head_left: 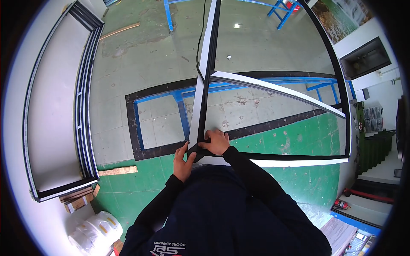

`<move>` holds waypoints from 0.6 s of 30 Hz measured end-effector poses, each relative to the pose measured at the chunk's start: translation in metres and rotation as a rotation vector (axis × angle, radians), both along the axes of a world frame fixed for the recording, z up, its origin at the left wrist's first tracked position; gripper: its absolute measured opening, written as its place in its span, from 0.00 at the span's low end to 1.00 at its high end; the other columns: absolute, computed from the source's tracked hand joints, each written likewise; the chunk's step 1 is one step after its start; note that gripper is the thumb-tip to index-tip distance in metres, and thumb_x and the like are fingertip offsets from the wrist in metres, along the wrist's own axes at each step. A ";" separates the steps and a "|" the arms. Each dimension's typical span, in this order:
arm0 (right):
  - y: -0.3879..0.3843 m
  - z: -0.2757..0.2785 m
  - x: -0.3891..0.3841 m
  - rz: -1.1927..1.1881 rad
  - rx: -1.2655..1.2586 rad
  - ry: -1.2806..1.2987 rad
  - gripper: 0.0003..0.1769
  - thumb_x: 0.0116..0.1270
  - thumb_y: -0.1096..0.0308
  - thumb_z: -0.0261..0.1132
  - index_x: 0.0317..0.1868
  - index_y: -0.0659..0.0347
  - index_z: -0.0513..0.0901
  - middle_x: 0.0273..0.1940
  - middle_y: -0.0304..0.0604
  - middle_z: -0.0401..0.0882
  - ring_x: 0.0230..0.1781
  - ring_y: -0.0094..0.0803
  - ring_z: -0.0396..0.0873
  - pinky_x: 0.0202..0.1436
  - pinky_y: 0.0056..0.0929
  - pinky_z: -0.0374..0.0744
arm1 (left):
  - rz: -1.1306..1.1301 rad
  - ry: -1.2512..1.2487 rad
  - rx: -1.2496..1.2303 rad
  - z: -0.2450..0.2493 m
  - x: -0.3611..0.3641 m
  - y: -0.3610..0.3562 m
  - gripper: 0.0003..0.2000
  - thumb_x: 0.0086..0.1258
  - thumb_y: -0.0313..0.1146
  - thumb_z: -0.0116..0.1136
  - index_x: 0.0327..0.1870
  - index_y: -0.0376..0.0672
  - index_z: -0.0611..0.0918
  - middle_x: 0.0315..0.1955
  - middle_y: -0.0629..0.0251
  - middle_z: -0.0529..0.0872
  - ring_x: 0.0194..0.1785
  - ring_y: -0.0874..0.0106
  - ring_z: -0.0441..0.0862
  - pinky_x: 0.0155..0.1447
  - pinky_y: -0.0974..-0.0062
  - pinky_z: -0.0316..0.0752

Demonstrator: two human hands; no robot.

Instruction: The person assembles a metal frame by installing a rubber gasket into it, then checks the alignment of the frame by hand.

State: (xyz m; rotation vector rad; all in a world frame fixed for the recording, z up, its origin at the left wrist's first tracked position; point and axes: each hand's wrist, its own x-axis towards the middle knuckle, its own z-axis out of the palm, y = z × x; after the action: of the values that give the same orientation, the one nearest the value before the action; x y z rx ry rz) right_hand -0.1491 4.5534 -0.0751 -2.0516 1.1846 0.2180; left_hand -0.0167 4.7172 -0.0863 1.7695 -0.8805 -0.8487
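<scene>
A large black and white frame (273,159) lies across a blue stand (183,113) with black padded edges. My left hand (183,163) is at the outer side of the frame's near left corner, its fingers bent against the profile. Just inside that corner, my right hand (217,142) presses on the black strip (202,115), fingers curled and fingertips partly hidden. A black strip or cable (199,47) runs loosely along the white left profile. One slanted white bar (273,88) crosses the frame.
More frames (86,106) lean on the left wall. Below them are wood pieces (79,198) and plastic-wrapped rolls (98,230). Another blue stand (168,16) is at the far side. A fire extinguisher (341,204) and green stairs (378,151) are at the right.
</scene>
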 end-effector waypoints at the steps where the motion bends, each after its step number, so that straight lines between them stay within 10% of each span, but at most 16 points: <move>1: 0.001 0.005 0.001 0.010 -0.009 0.018 0.30 0.58 0.37 0.69 0.50 0.52 0.82 0.53 0.55 0.77 0.65 0.56 0.69 0.73 0.64 0.54 | 0.003 0.006 -0.001 0.000 0.000 0.000 0.26 0.70 0.35 0.65 0.68 0.37 0.75 0.54 0.52 0.80 0.59 0.60 0.80 0.64 0.67 0.73; 18: -0.007 0.014 0.001 0.154 0.098 -0.076 0.25 0.62 0.41 0.66 0.42 0.56 0.89 0.41 0.48 0.88 0.43 0.45 0.87 0.49 0.43 0.79 | 0.097 0.064 0.089 0.006 -0.002 0.014 0.26 0.70 0.38 0.65 0.67 0.40 0.76 0.57 0.56 0.82 0.60 0.65 0.80 0.62 0.65 0.73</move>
State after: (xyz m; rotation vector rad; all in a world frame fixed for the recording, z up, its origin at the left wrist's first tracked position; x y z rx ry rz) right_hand -0.1480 4.5462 -0.0612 -2.0475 0.9524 0.2638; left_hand -0.0186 4.7308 -0.0804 1.8360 -0.7192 -0.8887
